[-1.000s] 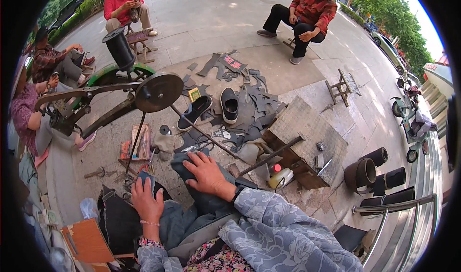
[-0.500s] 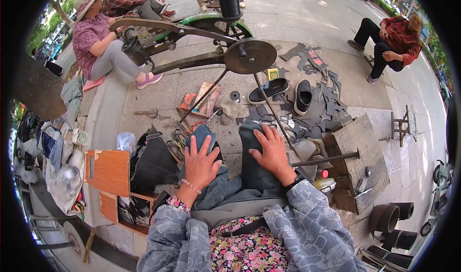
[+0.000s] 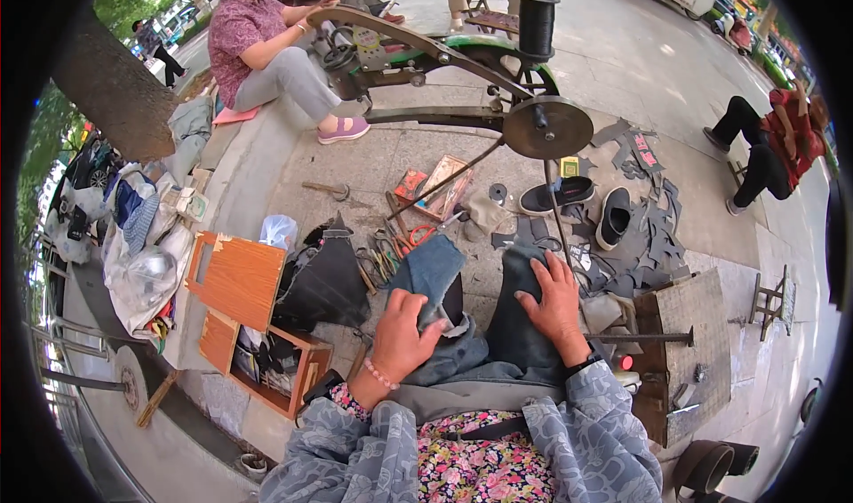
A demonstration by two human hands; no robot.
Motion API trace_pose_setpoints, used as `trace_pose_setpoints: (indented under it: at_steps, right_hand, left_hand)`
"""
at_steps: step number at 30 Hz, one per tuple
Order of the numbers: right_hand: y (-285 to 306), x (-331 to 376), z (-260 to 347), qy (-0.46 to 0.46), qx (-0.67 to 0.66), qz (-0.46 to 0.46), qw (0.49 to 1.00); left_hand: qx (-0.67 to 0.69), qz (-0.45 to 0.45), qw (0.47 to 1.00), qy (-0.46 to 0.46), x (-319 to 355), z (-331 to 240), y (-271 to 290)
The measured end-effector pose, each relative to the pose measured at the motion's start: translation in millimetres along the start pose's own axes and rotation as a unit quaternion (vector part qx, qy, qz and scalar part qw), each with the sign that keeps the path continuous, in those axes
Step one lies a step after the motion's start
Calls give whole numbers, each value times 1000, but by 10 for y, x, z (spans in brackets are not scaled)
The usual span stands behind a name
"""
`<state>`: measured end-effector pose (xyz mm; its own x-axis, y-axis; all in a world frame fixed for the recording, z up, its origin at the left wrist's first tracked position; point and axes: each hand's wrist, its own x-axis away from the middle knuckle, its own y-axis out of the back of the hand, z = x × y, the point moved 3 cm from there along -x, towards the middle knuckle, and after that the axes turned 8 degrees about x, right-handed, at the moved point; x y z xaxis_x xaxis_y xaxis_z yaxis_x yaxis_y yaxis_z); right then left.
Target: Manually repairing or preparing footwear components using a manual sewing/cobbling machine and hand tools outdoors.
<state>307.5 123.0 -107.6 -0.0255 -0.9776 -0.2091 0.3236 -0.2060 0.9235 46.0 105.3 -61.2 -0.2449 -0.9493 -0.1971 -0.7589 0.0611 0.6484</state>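
Note:
Worn blue denim cloth (image 3: 433, 267) with a frayed pale edge covers my left knee. Along its left side is my left hand (image 3: 402, 343), fingers curled in on the cloth and thumb bent; the fingertips are hidden. My right hand (image 3: 553, 306) lies on the dark denim over my right knee (image 3: 511, 303), its fingers apart and nothing in them. Beyond my knees stands a shoe-repair sewing machine (image 3: 462, 63) with a round metal wheel (image 3: 548, 127) and a black thread spool (image 3: 538, 25). Two black shoes, one sideways (image 3: 558, 196) and one pointing away (image 3: 613, 219), rest on the ground.
Hand tools (image 3: 391, 250) lie beyond my left knee, near a red tray (image 3: 440, 187). At left are a black bag (image 3: 324, 281) and an open wooden box (image 3: 306, 374). Dark scraps (image 3: 653, 236) and a tilted crate (image 3: 702, 352) lie right. Several people sit around, one in purple (image 3: 244, 45).
My left hand has gone from lying flat and spread on the left knee to curled at the denim's side. My right hand stays on the knee. The view has swung left.

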Motion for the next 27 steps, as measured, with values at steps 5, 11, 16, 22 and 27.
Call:
trace_pose_setpoints:
  at_steps: [5,11,16,22,27]
  right_hand:
    - [-27,129,-103,-5,-9,2,1000]
    - [-44,148,-151,10,-25,-9,1000]
    - [24,97,-164,-10,0,5,1000]
    - [-67,55,-77,5,22,11,1000]
    - [16,95,-130,-13,13,3,1000]
  left_hand:
    - [-159,58,985,37,-237,205,-365]
    - [440,231,844,201,-198,108,-814]
    - [677,362,593,245,33,-513,-885]
    - [598,92,678,419,-32,438,-1244]
    - [495,34,746,445,-83,345,-1296]
